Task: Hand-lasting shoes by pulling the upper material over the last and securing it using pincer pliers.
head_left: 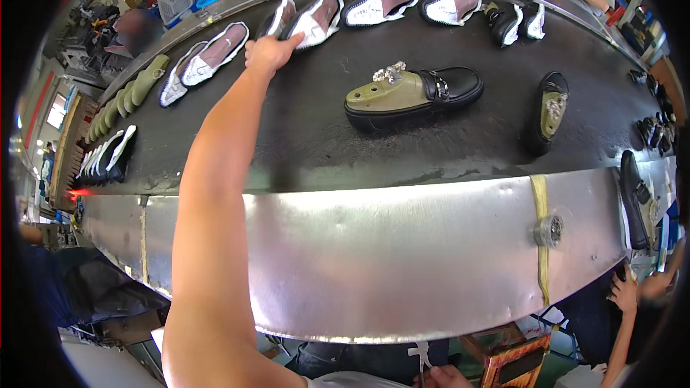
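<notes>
My left arm reaches across the dark conveyor belt. My left hand is closed on the near end of a shoe with a white wrapped upper; its fingertips are partly hidden. A darker shoe stands close beside it, just beyond my knuckles. Low at the bottom edge, my right hand is closed around a silver metal hand tool with a forked head. In mid-belt lies an olive and black clog with a beaded ornament and a chained black strap.
More white-wrapped shoes line the far side. Olive pieces stand at the left, another ornamented clog at the right. A metal ledge with a tape roll borders the belt. Co-workers' hands show at right.
</notes>
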